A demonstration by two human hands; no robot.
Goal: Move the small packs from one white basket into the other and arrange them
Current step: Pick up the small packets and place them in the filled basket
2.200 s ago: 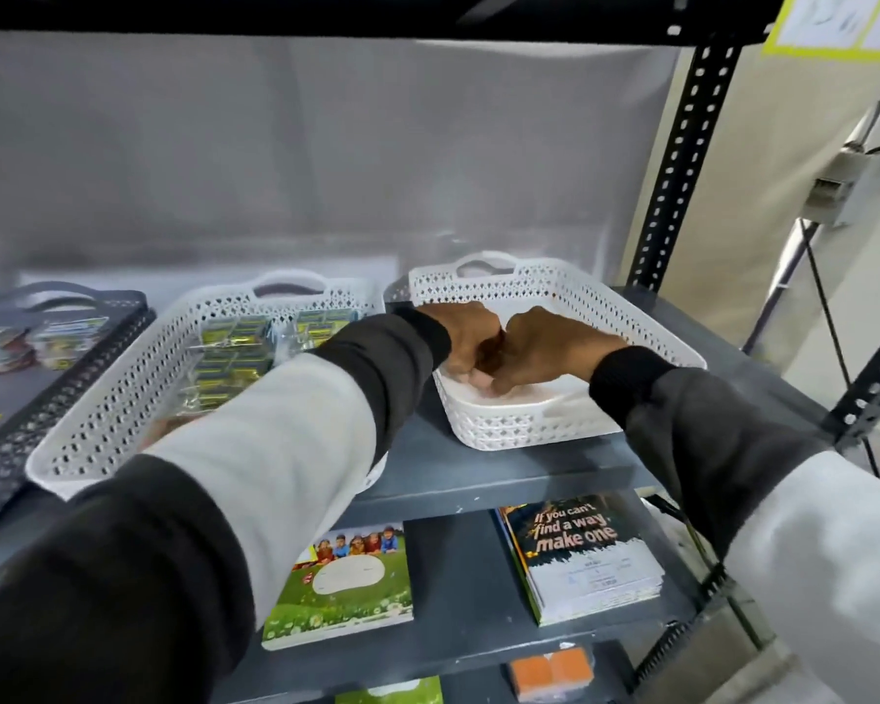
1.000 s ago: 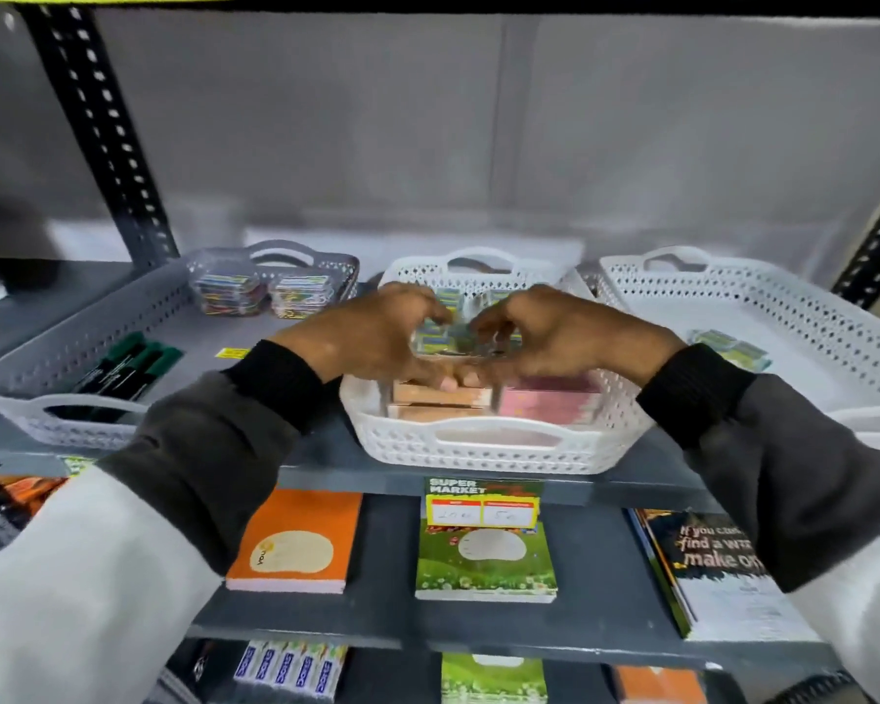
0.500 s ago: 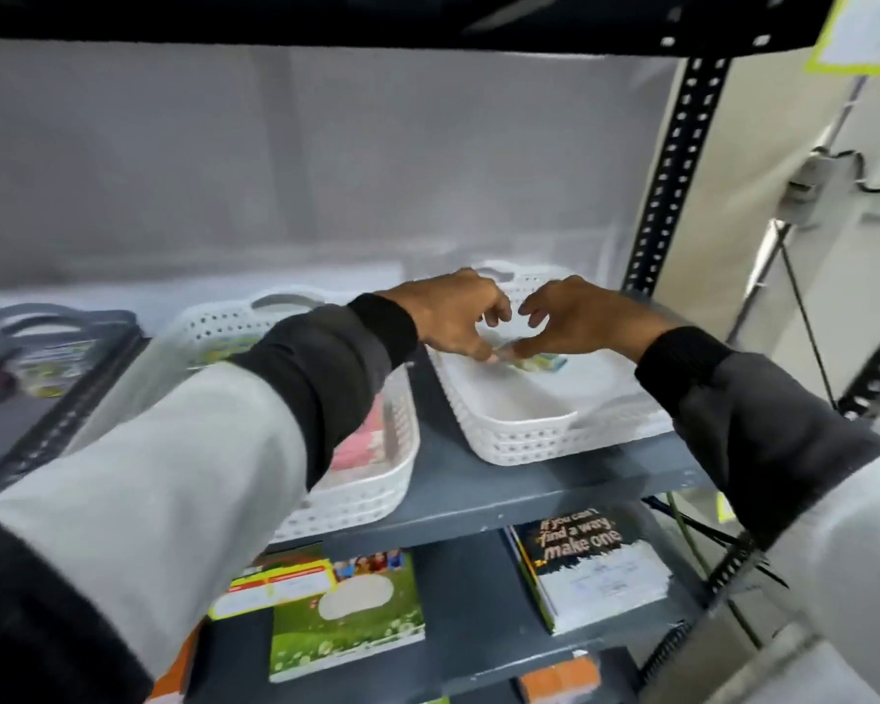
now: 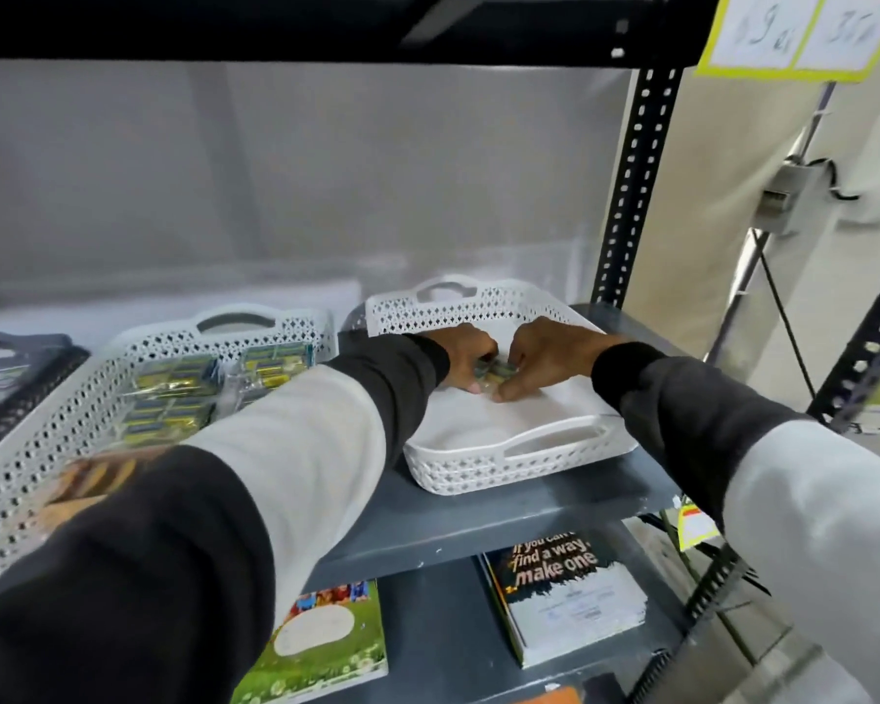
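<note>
We pinch the small green-and-yellow plastic packs [image 4: 499, 370] between left hand [image 4: 466, 355] and right hand [image 4: 547, 360] over the white perforated plastic basket [image 4: 519, 462], where uneven release could topple them sideways out of line.

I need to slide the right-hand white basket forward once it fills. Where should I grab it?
Probably by the cut-out handle in the near wall of the right white basket, coming from the front. The slot faces you, unobstructed, while both hands occupy the inside.
</note>
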